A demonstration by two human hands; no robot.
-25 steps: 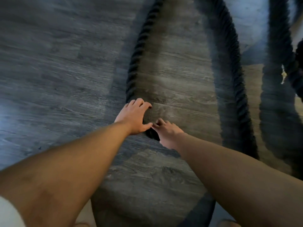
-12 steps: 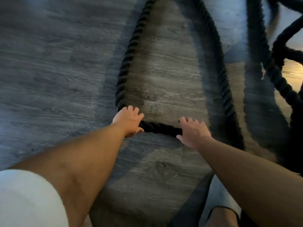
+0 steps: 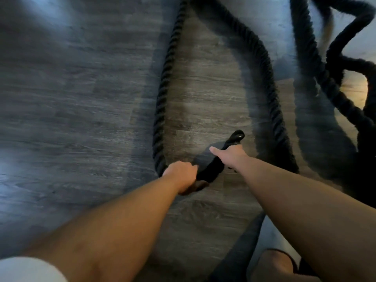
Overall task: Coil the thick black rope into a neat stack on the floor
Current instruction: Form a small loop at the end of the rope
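Nearest: a white sleeve [image 3: 26, 269] at the lower left edge and a bare knee [image 3: 280, 265] at the lower right. Both forearms reach forward over the grey plank floor [image 3: 81, 98].

Left hand [image 3: 180, 176]: clenched round the rope [image 3: 160, 110], knuckles up, low against the floor.

Right hand [image 3: 230, 156]: a little farther out and to the right, grasping the same rope just short of its capped end [image 3: 237, 136]. One digit lies across the top; the rest are hidden behind the rope.

The short stretch between the hands is motion-blurred. It runs on a slant from near-left to far-right, and the cap pokes out beyond the right hand, pointing away from the person.

From the left hand the long run heads straight away and slightly right, up to the top edge. A second strand comes back down on the right, passing just beside the right forearm. Farther right are more strands, crossing and tangled; I cannot tell how they connect.

Judgement: no coil is laid yet. Nearly all the rope lies ahead and to the right of the grip, its long axis running away from the person. The right hand is nearer the end that would start the stack, and the left sits on the side the slack must feed from.
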